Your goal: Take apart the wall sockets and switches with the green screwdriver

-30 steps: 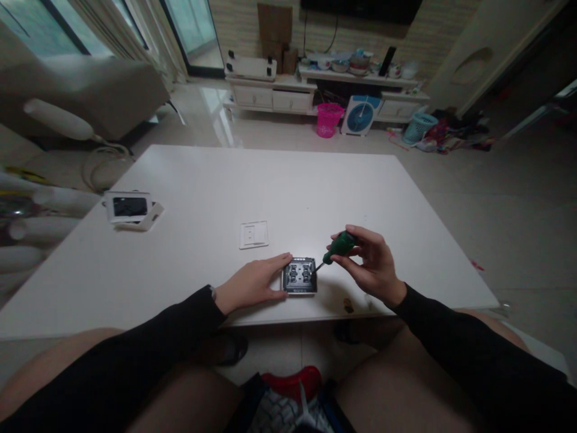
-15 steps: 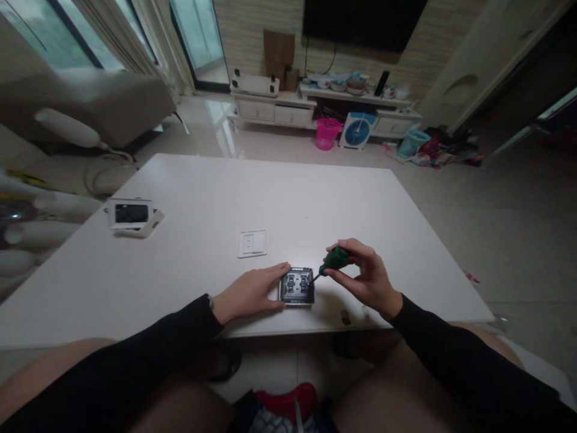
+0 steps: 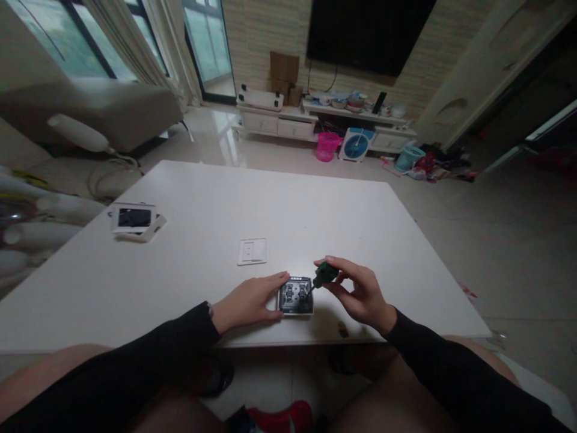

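My left hand (image 3: 250,302) grips the left side of a square wall switch (image 3: 293,307), its thumb at the lower edge and fingers at the upper edge. The switch lies on the white table with its black inner side up, near the front edge. In my right hand (image 3: 358,291) is a screwdriver with a green handle (image 3: 325,273), held between thumb and fingers. Its thin shaft slants down to the left, and the tip meets the right part of the switch's inside. Beyond my left hand lies a white switch faceplate (image 3: 252,251).
At the table's left are a white frame with a dark centre (image 3: 134,218) and a white piece under it. A small brownish thing (image 3: 343,329) lies below my right hand. Past the white table (image 3: 202,204) stand a pink basket (image 3: 327,147) and a blue fan (image 3: 356,144).
The view has tipped up slightly. The screwdriver handle has come closer to the switch and stands a little steeper, its tip still at the right part. My left hand keeps its grip.
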The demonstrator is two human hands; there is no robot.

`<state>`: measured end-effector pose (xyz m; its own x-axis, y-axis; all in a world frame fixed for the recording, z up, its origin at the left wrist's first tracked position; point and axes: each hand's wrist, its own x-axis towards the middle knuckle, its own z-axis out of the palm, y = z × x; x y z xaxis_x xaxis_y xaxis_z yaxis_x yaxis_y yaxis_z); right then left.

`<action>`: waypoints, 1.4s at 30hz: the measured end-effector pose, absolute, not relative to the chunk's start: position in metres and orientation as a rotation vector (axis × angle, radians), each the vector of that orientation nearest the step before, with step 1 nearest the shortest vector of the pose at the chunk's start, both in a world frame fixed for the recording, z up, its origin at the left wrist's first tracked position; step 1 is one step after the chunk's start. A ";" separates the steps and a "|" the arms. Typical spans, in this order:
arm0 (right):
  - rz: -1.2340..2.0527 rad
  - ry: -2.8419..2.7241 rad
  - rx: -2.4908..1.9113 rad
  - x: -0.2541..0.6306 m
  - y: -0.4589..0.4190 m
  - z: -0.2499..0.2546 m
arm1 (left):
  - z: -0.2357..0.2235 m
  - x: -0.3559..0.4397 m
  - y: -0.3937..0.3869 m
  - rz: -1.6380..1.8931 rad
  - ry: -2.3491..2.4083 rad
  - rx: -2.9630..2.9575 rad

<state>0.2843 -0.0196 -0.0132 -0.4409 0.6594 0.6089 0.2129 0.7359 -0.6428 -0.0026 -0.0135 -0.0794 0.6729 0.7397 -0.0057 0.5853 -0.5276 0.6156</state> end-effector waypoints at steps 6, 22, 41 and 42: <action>0.593 -2.098 -0.573 0.283 -0.024 -0.007 | -0.080 -0.004 -0.013 0.372 1.003 2.287; 0.394 -2.025 -0.666 0.280 -0.020 -0.003 | -0.082 -0.004 -0.013 0.323 1.029 2.281; 0.543 -2.106 -0.647 0.277 -0.018 0.001 | -0.076 -0.002 -0.015 0.314 1.048 2.300; 0.547 -2.089 -0.630 0.277 -0.018 0.001 | -0.075 -0.002 -0.015 0.313 1.053 2.301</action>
